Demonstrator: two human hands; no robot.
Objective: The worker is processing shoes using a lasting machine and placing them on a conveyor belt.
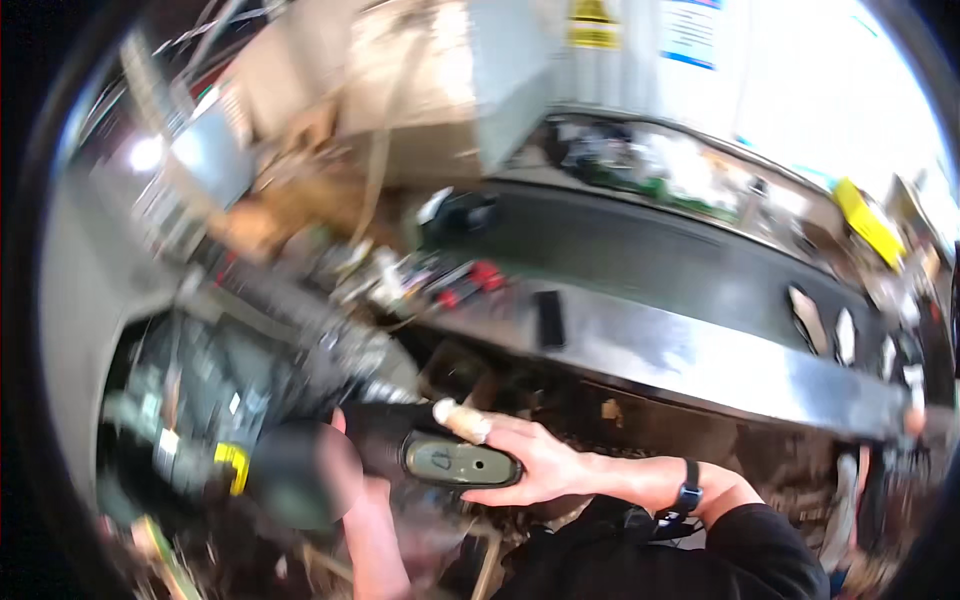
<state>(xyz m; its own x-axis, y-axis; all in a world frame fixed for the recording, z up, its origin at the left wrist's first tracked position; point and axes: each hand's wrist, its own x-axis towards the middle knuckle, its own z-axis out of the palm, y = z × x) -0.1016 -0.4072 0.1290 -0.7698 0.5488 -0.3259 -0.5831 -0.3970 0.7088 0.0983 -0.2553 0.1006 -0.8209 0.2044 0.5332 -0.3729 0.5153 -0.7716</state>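
My right hand (pixel 535 460) is closed around the heel end of a dark shoe upper (pixel 375 435) fitted over a shoe last. The green top of the last (pixel 455 462), with a small hole in it, faces up. Something pale is wrapped around a finger of that hand, and a dark watch is on the wrist. My left hand (pixel 352 475) is smeared by motion at the other end of the upper. It lies against a blurred, dark, rounded thing (pixel 295 475) whose kind I cannot make out; its fingers are mostly hidden.
A metal-edged bench (pixel 680 340) runs across ahead, with a flat black object (pixel 549 320) and red-handled tools (pixel 470 283) on it. Pale shoe-shaped pieces (pixel 808 318) lie at right. A dark bin-like opening (pixel 190 400) is at left, a large box-shaped housing (pixel 420 90) behind.
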